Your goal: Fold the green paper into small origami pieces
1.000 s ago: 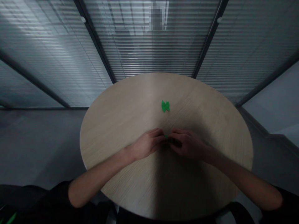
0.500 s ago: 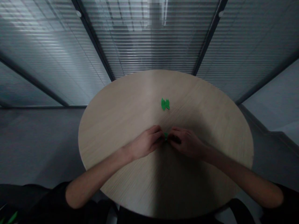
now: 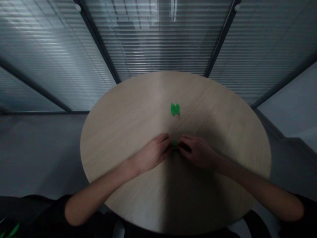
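My left hand (image 3: pixel 154 153) and my right hand (image 3: pixel 196 152) meet near the middle of a round pale wood table (image 3: pixel 119 138). Between their fingertips shows a small green piece (image 3: pixel 175 143), mostly hidden by my fingers. Both hands appear to pinch it. A dark shape (image 3: pixel 185 148) lies under my right fingers, and I cannot tell if it is an object or shadow. Farther out on the table, apart from both hands, lies a green bow-shaped piece (image 3: pixel 175 109), perhaps folded paper.
Glass partitions with horizontal blinds (image 3: pixel 158 43) stand beyond the table, and a grey floor (image 3: pixel 37 155) surrounds it. Dark sleeves cover my upper arms. A small green item (image 3: pixel 12 230) shows at the lower left corner.
The view has drifted, so the table's far edge sits higher in the picture. My hands stay together at the small green piece, and the bow-shaped piece has not moved on the table.
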`<state>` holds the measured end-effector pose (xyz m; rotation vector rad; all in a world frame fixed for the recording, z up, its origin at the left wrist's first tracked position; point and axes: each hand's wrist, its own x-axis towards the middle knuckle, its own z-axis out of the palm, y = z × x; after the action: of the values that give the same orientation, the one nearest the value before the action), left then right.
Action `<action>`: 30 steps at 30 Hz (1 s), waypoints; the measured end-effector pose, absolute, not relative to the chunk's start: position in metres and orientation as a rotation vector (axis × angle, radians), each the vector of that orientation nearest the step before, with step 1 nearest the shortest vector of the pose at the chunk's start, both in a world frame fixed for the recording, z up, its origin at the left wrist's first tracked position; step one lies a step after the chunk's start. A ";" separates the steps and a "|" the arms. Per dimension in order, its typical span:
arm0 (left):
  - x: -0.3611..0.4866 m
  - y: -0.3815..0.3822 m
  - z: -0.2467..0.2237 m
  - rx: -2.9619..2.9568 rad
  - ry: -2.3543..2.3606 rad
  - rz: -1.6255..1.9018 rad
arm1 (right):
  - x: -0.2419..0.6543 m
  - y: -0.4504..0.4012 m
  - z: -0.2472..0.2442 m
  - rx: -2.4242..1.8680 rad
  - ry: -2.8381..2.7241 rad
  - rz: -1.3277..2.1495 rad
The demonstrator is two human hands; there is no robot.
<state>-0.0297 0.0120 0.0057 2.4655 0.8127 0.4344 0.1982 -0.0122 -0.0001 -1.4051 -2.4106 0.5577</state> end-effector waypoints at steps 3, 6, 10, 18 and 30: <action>-0.030 0.012 0.007 2.410 0.859 0.458 | 0.197 -0.013 0.002 -1.437 -2.417 0.582; -0.029 0.012 0.006 2.376 0.891 0.479 | 0.196 -0.013 0.003 -1.451 -2.404 0.600; -0.028 0.011 0.003 2.369 0.900 0.506 | 0.196 -0.013 0.004 -1.452 -2.404 0.615; -0.024 0.010 0.000 2.367 0.930 0.496 | 0.196 -0.013 0.005 -1.474 -2.393 0.625; -0.022 0.005 0.001 2.423 1.080 0.449 | 0.193 -0.009 0.007 -1.588 -2.247 0.700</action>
<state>-0.0220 0.0053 0.0014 2.4230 1.0801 0.4495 0.1928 -0.0086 0.0070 -1.5883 -2.2469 0.6997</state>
